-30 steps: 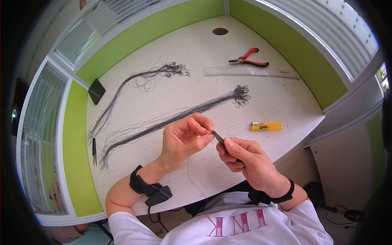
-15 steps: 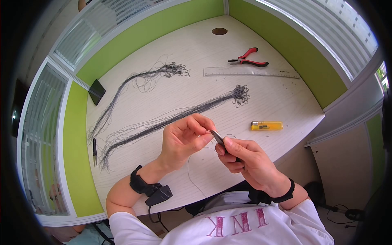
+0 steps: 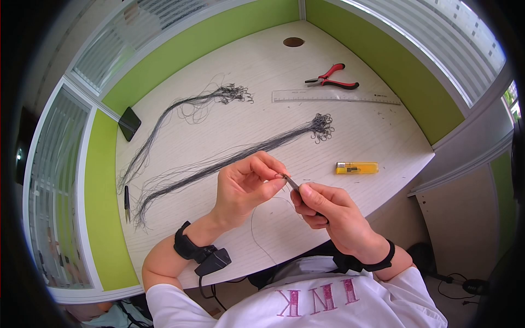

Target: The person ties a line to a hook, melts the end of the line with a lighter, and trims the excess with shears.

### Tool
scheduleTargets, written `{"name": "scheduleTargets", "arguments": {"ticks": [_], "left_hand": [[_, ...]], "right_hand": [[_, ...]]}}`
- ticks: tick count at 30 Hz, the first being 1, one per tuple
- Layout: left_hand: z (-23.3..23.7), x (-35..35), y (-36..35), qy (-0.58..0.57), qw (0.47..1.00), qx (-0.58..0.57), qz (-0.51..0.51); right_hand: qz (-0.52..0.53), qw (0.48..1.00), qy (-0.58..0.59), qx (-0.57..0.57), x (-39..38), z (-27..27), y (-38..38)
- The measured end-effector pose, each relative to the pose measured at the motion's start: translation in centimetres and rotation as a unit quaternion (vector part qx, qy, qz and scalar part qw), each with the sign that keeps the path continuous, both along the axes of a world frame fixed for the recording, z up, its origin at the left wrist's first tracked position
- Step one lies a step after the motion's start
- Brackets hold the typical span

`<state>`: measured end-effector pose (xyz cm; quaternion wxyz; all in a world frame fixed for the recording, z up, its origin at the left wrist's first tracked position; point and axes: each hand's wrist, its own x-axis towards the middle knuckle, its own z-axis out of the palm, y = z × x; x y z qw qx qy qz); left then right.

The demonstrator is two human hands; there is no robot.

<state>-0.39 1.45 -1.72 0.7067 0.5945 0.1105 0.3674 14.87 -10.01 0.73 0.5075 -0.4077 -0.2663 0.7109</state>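
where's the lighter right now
In the head view, the yellow lighter lies right of centre on the desk, beyond the right hand and nearer than the clear ruler.

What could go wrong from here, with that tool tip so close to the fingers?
The metal tool in the right hand might slip and nip the left hand, whose fingertips are right at its tip.
The tiny piece pinched there could pop loose.
The thin line curving toward the near edge of the desk might snag.
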Motion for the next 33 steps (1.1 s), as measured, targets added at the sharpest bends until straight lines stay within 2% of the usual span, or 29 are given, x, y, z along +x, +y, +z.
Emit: {"name": "scheduleTargets", "arguments": {"ticks": [23, 26, 28, 33], "left_hand": [[-0.05, 0.09, -0.16, 0.009, 1.0, 0.009, 0.011], [0.22, 0.09, -0.28, 0.009, 1.0, 0.004, 0.009], [0.91, 0.19, -0.61, 0.055, 0.998, -0.012, 0.031], [0.83, 0.2, -0.68, 0.048, 0.998, -0.013, 0.036]], "right_hand": [[-0.007, 1.0, -0.006, -0.006, 0.11, -0.29, 0.03], [-0.001, 1.0, 0.001, -0.011, 0.14, -0.22, 0.07], [0.003, 1.0, 0.018, -0.021, 0.14, -0.23, 0.08], [0.01, 0.998, 0.048, -0.032, 0.06, -0.39, 0.17]]}}
